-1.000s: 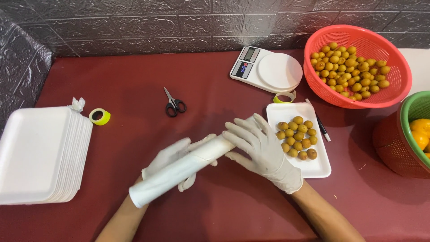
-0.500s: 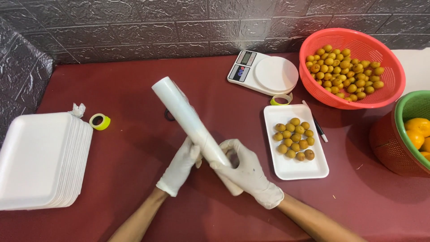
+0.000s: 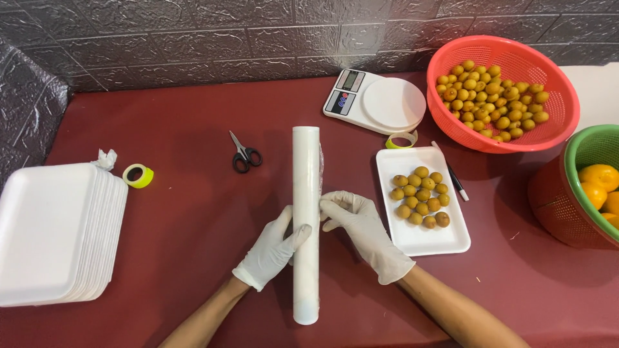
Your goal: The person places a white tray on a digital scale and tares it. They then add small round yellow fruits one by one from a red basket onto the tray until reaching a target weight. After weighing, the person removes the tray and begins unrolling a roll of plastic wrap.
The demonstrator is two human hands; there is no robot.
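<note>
while roll of cling film (image 3: 305,219) lies on table, left hand (image 3: 272,248) fingers curl round it; right hand (image 3: 361,225) fingers pinch film edge.

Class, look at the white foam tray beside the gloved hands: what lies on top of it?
On the white foam tray lies a cluster of small yellow-brown fruits, filling its upper half; the lower half is bare. Whatever is beneath the fruits is covered.

A dark red table (image 3: 180,212) carries a stack of white foam trays (image 3: 55,232) at the left, a yellow tape roll (image 3: 138,176), black scissors (image 3: 244,154) and a white roll of cling film (image 3: 306,222) lying lengthwise at the middle. To the right lie a white kitchen scale (image 3: 377,101), a second tape roll (image 3: 401,139), a pen (image 3: 453,178), a foam tray of small yellow-brown fruits (image 3: 422,201), a red basket of the same fruits (image 3: 500,90) and a green basket of oranges (image 3: 590,177).
</note>
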